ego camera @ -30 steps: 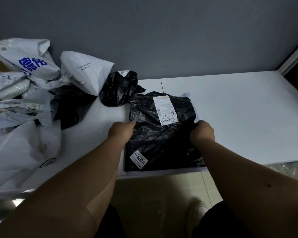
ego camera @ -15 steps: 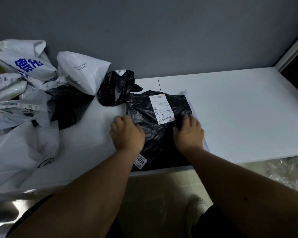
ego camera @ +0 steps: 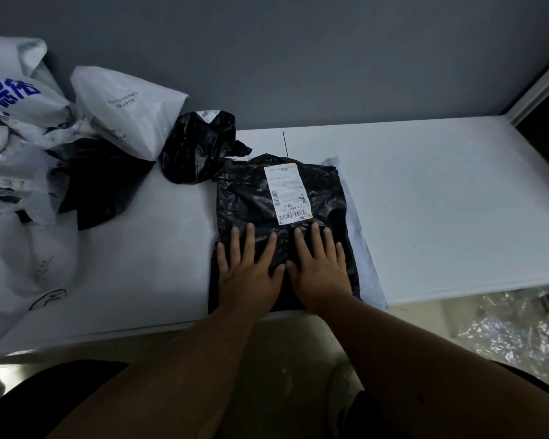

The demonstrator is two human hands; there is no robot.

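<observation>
Two hands lie flat on the black parcel (ego camera: 251, 198), head view (the only one there is). Left hand (ego camera: 251, 277): palm down, fingers (ego camera: 249, 242) straight and spread fairly wide. Right hand (ego camera: 320, 274): also palm down, straight fingers, a bit closer together. Thumbs nearly meet in the middle. Neither hand curls round anything; both just press the plastic on the near half of the pkg. Right fingertips end just below the white shipping label (ego camera: 286, 193), stuck on the far half.

The parcel rests on a pale mailer (ego camera: 363, 248) that sticks out along its right edge, both at the near edge of the white table (ego camera: 441, 201). At the parcel's far-left corner, touching or nearly so, there's a crumpled black bag (ego camera: 197, 147). Further left is a heap of white bags (ego camera: 124, 106), one w/ blue print, w/ a dark one among them. Grey wall (ego camera: 298, 58) behind the table; clear plastic wrap (ego camera: 514, 327) on the floor at right.
</observation>
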